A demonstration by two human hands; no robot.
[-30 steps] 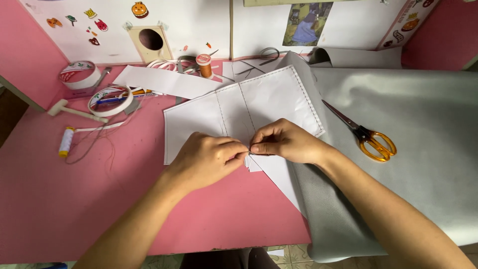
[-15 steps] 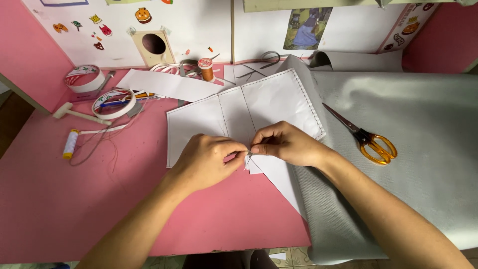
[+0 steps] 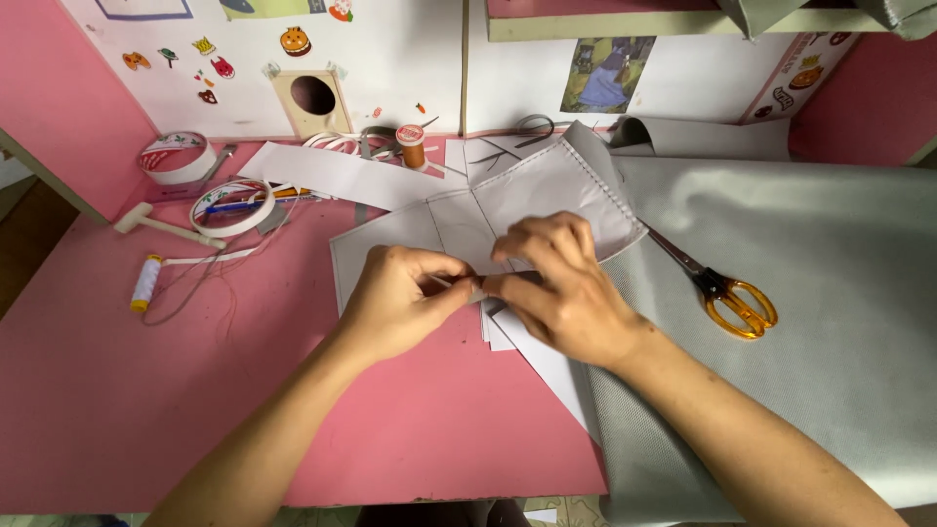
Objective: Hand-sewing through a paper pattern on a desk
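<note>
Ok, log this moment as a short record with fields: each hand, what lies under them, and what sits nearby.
left hand: fingers pinched at the paper's lower edge
right hand: fingers meeting the left's, pinching the same spot
paper pattern: white, flat, partly over the grey fabric
scissors: orange-handled, on the fabric
table: pink
thread spool: to the left
tape rolls: far left
</note>
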